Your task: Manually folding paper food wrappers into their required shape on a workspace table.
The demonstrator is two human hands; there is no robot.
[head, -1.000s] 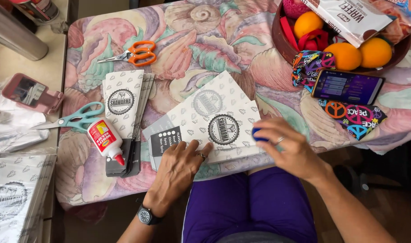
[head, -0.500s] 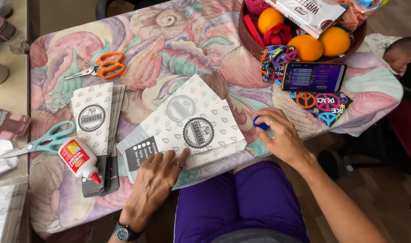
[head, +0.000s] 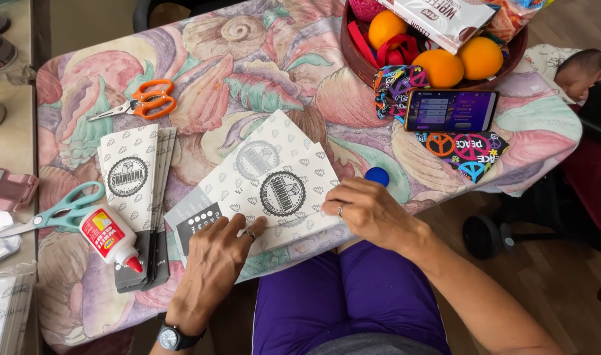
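Observation:
A white printed paper sheet (head: 274,181) with round black stamps lies folded on the flowery tablecloth (head: 248,85), over a grey card with a black patch (head: 195,220). My left hand (head: 215,260) rests flat on the sheet's lower left part, fingers spread, a ring on one finger and a watch on the wrist. My right hand (head: 369,210) bends its fingers over the sheet's right corner at the table edge; its thumb is hidden. A small blue round cap (head: 377,176) lies on the cloth just above that hand.
A stack of folded printed papers (head: 133,177), a glue bottle (head: 110,236), teal scissors (head: 54,210) and orange scissors (head: 143,102) lie left. A bowl of oranges (head: 438,62), a phone (head: 452,110) and patterned fabric (head: 468,148) sit right. Another person's head (head: 580,69) shows far right.
My right hand held the blue cap above the sheet's edge; the cap now lies on the cloth and that hand is down on the sheet's corner. The left hand stayed on the sheet.

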